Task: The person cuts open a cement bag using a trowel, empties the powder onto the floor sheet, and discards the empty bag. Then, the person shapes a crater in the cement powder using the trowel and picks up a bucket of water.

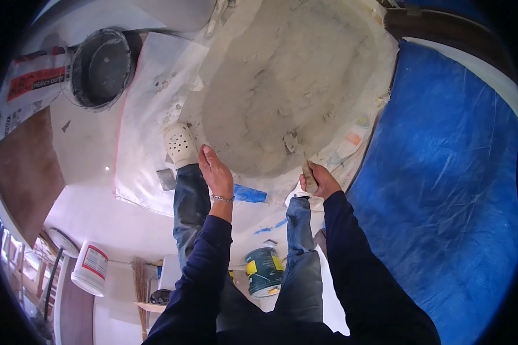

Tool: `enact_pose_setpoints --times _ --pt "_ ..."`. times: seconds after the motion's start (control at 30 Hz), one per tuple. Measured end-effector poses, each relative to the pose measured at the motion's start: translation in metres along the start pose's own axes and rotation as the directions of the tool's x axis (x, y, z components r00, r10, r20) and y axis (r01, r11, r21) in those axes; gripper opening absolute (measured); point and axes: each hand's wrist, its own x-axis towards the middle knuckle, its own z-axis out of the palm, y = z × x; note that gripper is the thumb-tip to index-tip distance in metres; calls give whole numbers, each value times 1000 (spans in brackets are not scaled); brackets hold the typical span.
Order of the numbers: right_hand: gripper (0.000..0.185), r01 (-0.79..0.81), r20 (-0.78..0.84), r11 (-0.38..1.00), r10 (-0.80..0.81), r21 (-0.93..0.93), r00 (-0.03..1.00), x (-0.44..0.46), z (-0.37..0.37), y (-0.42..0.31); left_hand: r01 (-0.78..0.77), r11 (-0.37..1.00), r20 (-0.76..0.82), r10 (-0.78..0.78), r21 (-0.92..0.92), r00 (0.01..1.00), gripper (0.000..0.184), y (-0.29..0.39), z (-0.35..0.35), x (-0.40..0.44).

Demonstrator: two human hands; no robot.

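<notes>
My left hand (pixel 216 172) is held out by the near left edge of a large grey plaster-like patch (pixel 293 75), fingers stretched and pressed near each other, with nothing seen in it. A bracelet sits on that wrist. My right hand (pixel 322 180) is wrapped round the handle of a tool (pixel 309 177) at the patch's near edge. The tool's far end is hard to make out. Just beyond it, a small lump (pixel 290 141) lies on the grey surface. Near my left shoe lies a small grey flat piece (pixel 167 179).
A black bucket (pixel 102 69) stands at the upper left beside a printed bag (pixel 31 83). Blue sheeting (pixel 437 172) covers the right side. A white tub (pixel 91 268) and a green can (pixel 264 272) stand lower down. My shoes are near the patch.
</notes>
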Motion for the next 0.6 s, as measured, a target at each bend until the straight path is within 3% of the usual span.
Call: enact_pose_setpoints --times 0.07,0.1,0.23,0.6 --pt "32 -8 8 1000 8 -30 1000 10 -3 15 145 984 7 -145 -99 989 59 6 -2 2" --pt "33 -80 48 996 78 35 996 15 -3 22 142 985 9 -142 -93 990 59 10 -3 3" --pt "35 -103 131 963 71 251 989 19 15 51 112 991 -12 -113 -67 994 60 7 -5 5" --pt "37 -246 458 830 -14 501 889 47 53 118 98 992 -42 -101 -75 994 61 -4 -11 11"
